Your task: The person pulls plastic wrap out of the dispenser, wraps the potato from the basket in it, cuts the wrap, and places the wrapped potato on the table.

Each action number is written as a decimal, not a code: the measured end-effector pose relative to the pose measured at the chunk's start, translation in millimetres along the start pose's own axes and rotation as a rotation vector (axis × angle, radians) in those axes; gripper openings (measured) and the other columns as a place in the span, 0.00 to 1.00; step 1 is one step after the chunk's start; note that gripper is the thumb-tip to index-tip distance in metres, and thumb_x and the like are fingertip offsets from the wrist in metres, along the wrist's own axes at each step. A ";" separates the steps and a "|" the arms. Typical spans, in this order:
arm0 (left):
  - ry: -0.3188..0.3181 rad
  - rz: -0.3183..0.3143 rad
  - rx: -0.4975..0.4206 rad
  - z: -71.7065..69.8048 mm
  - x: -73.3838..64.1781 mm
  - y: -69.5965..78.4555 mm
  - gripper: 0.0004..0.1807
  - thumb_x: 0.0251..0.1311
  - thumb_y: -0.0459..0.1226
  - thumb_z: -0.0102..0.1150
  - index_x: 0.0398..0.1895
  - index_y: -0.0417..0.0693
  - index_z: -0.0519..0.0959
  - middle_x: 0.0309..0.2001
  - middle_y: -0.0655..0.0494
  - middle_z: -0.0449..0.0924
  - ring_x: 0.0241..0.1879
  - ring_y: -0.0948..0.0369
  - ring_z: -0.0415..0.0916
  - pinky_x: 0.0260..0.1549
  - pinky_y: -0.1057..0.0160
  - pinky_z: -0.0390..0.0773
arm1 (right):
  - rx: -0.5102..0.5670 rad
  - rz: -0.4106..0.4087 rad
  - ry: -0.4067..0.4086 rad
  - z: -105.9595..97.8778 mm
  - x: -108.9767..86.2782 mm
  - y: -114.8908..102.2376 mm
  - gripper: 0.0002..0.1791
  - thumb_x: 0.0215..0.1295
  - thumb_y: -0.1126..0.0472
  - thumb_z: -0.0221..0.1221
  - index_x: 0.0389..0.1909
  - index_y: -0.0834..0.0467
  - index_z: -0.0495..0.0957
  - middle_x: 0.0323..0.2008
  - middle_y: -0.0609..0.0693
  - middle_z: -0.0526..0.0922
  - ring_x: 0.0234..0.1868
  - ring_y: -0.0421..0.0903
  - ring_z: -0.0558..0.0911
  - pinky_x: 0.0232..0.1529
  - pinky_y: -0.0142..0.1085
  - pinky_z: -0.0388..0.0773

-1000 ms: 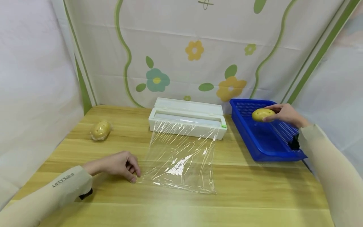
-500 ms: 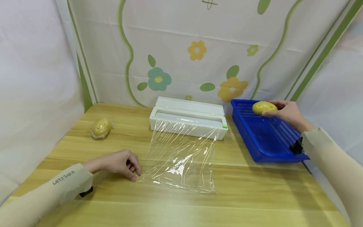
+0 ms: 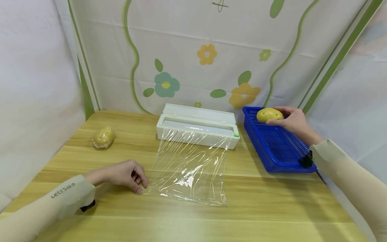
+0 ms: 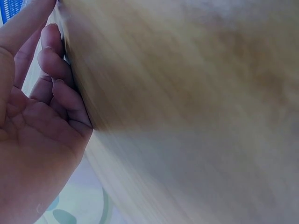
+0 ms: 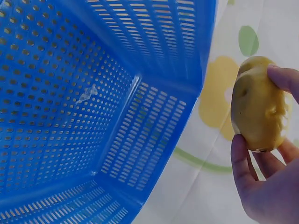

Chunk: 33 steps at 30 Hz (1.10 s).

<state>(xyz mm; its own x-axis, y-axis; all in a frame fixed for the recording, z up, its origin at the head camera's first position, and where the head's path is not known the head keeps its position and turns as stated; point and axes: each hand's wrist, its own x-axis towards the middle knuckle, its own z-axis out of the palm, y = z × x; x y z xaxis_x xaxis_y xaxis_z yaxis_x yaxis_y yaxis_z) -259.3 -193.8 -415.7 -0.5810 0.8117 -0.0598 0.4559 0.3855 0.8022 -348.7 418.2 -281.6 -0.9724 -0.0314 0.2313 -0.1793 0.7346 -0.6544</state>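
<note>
My right hand [image 3: 291, 122] grips a yellow potato [image 3: 270, 115] between thumb and fingers, above the far end of a blue plastic basket [image 3: 257, 148]. In the right wrist view the potato [image 5: 257, 105] is outside the basket's rim, with bare skin and small dents. My left hand [image 3: 125, 176] rests low over the table, thumb and forefinger pinching the near left corner of a sheet of plastic wrap [image 3: 187, 168]. The sheet runs out of a white wrap dispenser [image 3: 196, 136] whose lid stands up. In the left wrist view, the left hand's [image 4: 42, 107] fingertips are partly cut off.
A second potato [image 3: 104, 137], wrapped in clear film, lies at the left of the wooden table [image 3: 193, 225]. A green slider [image 3: 236, 134] sits at the dispenser's right end. Behind stands a flower-printed curtain [image 3: 187, 40].
My right hand has lifted the potato up from inside the basket's outline and carried it left toward the far rim. The left hand stays at the wrap's corner.
</note>
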 end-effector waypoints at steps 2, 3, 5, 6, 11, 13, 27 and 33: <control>0.004 -0.002 -0.006 0.9 -0.4 0.0 0.09 0.48 0.42 0.77 0.33 0.56 0.88 0.27 0.56 0.78 0.27 0.65 0.73 0.27 0.68 0.74 | -0.016 -0.019 0.008 3.2 -0.5 -2.9 0.41 0.50 0.47 0.75 0.65 0.56 0.73 0.55 0.55 0.77 0.48 0.46 0.76 0.36 0.26 0.76; 0.006 -0.002 -0.009 1.5 -0.5 0.1 0.09 0.48 0.42 0.77 0.33 0.55 0.88 0.27 0.55 0.78 0.27 0.65 0.73 0.27 0.68 0.74 | -0.020 -0.024 0.014 4.6 -1.1 -4.1 0.41 0.50 0.47 0.75 0.65 0.56 0.73 0.55 0.56 0.77 0.48 0.46 0.76 0.36 0.26 0.76; 0.010 -0.003 -0.013 2.6 -0.8 0.3 0.09 0.48 0.42 0.77 0.33 0.55 0.88 0.27 0.55 0.78 0.27 0.65 0.73 0.27 0.68 0.74 | -0.028 -0.033 0.031 7.5 -2.4 -6.1 0.41 0.50 0.47 0.75 0.64 0.55 0.74 0.54 0.55 0.78 0.47 0.46 0.76 0.35 0.26 0.75; 0.011 -0.002 -0.014 3.1 -0.9 0.3 0.09 0.48 0.41 0.77 0.33 0.54 0.88 0.27 0.55 0.78 0.27 0.66 0.73 0.26 0.68 0.74 | -0.029 -0.037 0.038 9.2 -3.3 -7.2 0.41 0.49 0.47 0.76 0.64 0.55 0.74 0.54 0.55 0.78 0.47 0.46 0.76 0.35 0.26 0.75; 0.012 0.005 -0.007 3.9 -1.7 -0.6 0.09 0.48 0.41 0.77 0.33 0.55 0.88 0.27 0.56 0.78 0.27 0.66 0.72 0.26 0.68 0.74 | -0.020 -0.098 0.061 20.5 -8.2 -15.1 0.39 0.50 0.47 0.76 0.63 0.55 0.76 0.53 0.54 0.78 0.45 0.47 0.76 0.35 0.25 0.75; 0.013 0.008 -0.004 3.6 -1.9 -1.0 0.08 0.48 0.42 0.77 0.33 0.55 0.88 0.27 0.56 0.78 0.27 0.66 0.72 0.26 0.68 0.74 | -0.014 -0.119 0.060 25.4 -11.8 -20.3 0.39 0.50 0.48 0.76 0.63 0.55 0.76 0.53 0.54 0.78 0.45 0.48 0.76 0.35 0.26 0.75; 0.012 0.019 -0.009 1.7 -1.2 -4.4 0.09 0.48 0.43 0.77 0.33 0.57 0.88 0.27 0.57 0.78 0.27 0.66 0.73 0.26 0.68 0.74 | 0.120 -0.159 0.027 63.6 -42.9 -78.2 0.36 0.45 0.50 0.78 0.59 0.51 0.79 0.50 0.51 0.80 0.42 0.48 0.81 0.36 0.31 0.80; 0.009 0.016 -0.004 1.1 -2.7 -3.3 0.09 0.49 0.44 0.76 0.34 0.57 0.88 0.28 0.57 0.78 0.28 0.65 0.73 0.27 0.67 0.75 | 0.242 -0.102 -0.015 101.0 -74.5 -106.3 0.38 0.43 0.51 0.80 0.59 0.54 0.79 0.48 0.53 0.81 0.41 0.51 0.81 0.37 0.36 0.81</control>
<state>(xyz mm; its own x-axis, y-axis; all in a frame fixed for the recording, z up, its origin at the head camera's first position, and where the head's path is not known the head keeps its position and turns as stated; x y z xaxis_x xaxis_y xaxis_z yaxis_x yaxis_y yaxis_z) -258.5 -196.8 -418.8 -0.5795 0.8139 -0.0417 0.4628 0.3708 0.8052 -272.3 274.0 -302.0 -0.9491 -0.1081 0.2958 -0.3056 0.5435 -0.7818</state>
